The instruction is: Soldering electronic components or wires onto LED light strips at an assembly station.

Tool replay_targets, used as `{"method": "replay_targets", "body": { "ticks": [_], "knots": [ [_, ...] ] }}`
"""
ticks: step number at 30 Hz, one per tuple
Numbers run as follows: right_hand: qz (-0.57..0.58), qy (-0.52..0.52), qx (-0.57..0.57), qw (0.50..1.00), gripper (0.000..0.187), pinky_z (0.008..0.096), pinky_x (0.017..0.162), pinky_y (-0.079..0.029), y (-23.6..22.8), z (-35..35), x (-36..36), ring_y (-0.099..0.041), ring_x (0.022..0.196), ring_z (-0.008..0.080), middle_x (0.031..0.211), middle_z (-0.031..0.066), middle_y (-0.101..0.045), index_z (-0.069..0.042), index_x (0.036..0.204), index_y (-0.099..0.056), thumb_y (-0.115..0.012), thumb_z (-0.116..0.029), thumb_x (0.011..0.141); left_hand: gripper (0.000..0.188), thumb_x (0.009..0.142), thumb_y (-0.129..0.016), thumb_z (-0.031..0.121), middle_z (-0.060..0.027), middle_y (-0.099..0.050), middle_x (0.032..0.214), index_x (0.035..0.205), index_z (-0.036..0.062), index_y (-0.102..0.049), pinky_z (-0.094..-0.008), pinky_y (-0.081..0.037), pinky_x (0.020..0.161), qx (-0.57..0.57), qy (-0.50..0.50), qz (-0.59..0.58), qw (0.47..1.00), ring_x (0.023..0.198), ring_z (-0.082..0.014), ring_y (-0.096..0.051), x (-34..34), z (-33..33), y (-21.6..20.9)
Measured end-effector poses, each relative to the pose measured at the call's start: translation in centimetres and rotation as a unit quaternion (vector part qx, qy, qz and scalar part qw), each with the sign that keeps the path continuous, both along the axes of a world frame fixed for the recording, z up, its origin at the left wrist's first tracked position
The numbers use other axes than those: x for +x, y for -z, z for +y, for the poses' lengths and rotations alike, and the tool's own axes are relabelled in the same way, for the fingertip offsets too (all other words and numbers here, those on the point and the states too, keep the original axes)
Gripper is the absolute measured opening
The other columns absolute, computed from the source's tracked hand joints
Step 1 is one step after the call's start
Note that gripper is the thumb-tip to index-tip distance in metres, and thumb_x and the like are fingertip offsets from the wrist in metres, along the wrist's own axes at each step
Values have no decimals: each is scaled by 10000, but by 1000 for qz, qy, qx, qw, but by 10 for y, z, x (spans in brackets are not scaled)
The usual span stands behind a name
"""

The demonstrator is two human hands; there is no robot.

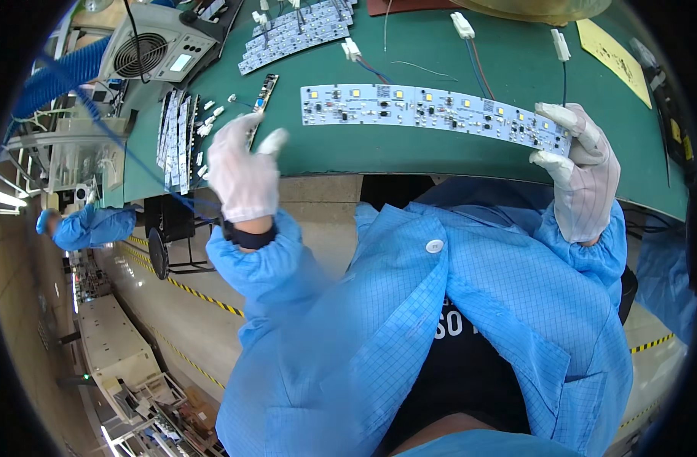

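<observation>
My right hand (586, 171), in a white glove, pinches the right end of a long, slightly curved LED circuit board (398, 108) between thumb and fingers. The board's face carries yellow LEDs and small black parts. Wires with white connectors (462, 27) run up from its far side onto the green mat. My left hand (244, 169), gloved too, is at the bench's near edge, left of the board, its thumb spread from the fingers. Beside those fingers is a narrow dark circuit strip (265, 93); its lower part is partly hidden, and no grip on it shows.
Stacked LED boards (296, 36) lie at the back, and a bundle of narrow strips (178, 141) with loose white connectors at left. A grey fan unit (154, 49), a blue hose (63, 75) and a yellow sheet (613, 57) surround the green mat (440, 148). Another person (93, 226) is far left.
</observation>
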State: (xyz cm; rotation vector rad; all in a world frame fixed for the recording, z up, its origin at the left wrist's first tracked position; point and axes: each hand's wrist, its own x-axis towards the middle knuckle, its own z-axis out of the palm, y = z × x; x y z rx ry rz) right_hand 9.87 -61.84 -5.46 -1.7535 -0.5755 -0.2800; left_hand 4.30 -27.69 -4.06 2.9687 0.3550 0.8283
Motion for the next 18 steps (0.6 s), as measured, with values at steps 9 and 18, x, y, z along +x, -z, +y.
{"method": "replay_targets", "body": {
  "ticks": [9, 18],
  "knots": [
    [31, -24, 32, 999, 389, 223, 732, -443, 5, 2, 0, -553, 826, 127, 902, 59, -565, 22, 1036, -620, -723, -47, 668, 252, 691, -732, 280, -87, -635, 823, 879, 127, -663, -399, -454, 695, 44, -111, 29, 992, 816, -297, -596, -16, 81, 41],
    [42, -33, 45, 998, 400, 232, 783, -439, 8, -1, 1, -556, 869, 135, 934, 62, -569, 27, 1050, -611, -718, -20, 668, 205, 885, -502, 163, -136, -624, 761, 985, 42, -633, -340, -459, 636, -120, -133, -110, 978, 679, -229, -593, -25, 97, 29]
  ]
}}
